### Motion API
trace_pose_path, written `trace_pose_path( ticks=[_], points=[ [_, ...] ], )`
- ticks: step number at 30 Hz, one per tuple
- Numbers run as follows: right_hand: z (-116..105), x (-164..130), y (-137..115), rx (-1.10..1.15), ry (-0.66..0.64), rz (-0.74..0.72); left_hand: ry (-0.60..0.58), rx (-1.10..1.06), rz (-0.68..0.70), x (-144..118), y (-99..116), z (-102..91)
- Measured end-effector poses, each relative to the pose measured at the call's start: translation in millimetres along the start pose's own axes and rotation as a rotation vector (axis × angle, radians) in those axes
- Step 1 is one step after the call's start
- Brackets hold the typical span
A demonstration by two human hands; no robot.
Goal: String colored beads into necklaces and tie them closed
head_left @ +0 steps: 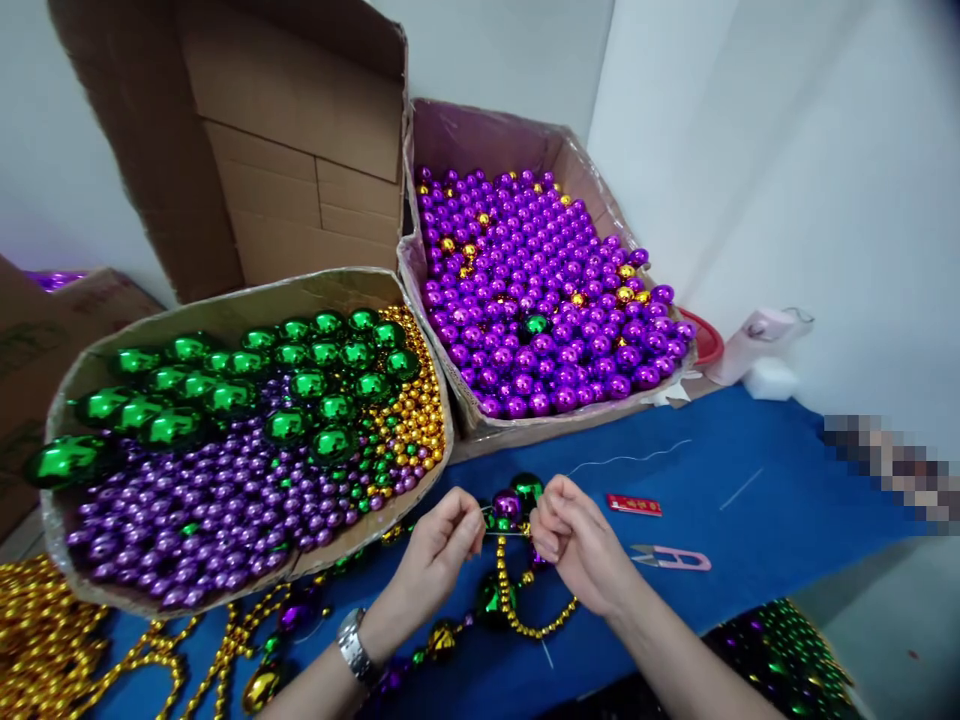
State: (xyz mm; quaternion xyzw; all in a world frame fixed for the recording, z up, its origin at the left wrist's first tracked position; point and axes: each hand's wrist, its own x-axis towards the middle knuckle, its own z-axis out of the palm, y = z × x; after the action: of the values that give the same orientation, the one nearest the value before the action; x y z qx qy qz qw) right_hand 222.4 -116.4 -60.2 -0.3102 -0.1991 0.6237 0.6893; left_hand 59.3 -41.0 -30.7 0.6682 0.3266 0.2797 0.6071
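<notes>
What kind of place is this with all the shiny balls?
Probably a small workshop where bead necklaces are strung: cardboard boxes of purple beads and green balls, a bead strand and thread snips on a blue table.

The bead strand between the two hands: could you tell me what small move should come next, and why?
Probably pull the thread taut. The left hand and right hand pinch the bead strand close together, a purple bead and a green bead sit between them, and the thread lies loose on the blue cloth.
</notes>
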Motion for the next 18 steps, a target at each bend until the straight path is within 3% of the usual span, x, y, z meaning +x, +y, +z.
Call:
trace_pose_path(
  ticks=[3, 7, 9, 13, 18],
  points=[
    [-4, -4, 0, -0.132, -0.034, 0.02, 0.022, 0.036, -0.024, -6, -11, -0.6],
    [-9, -8, -7, -0.304, -0.039, 0.01, 0.044, -0.126, -0.114, -9, -15, 1.2],
    [-5, -8, -14, -0.539, -0.05, -0.021, 0.044, -0.147, -0.06, -7, -7, 1.7],
    [14, -11, -24, -1.194, -0.149, -0.196, -0.009, 0.008, 0.152, 2, 16, 7.0],
    [29, -19, -33, -1.343, -0.14, -0.405, -0.113, -0.146, 0.167, 16, 17, 22.7]
  ],
)
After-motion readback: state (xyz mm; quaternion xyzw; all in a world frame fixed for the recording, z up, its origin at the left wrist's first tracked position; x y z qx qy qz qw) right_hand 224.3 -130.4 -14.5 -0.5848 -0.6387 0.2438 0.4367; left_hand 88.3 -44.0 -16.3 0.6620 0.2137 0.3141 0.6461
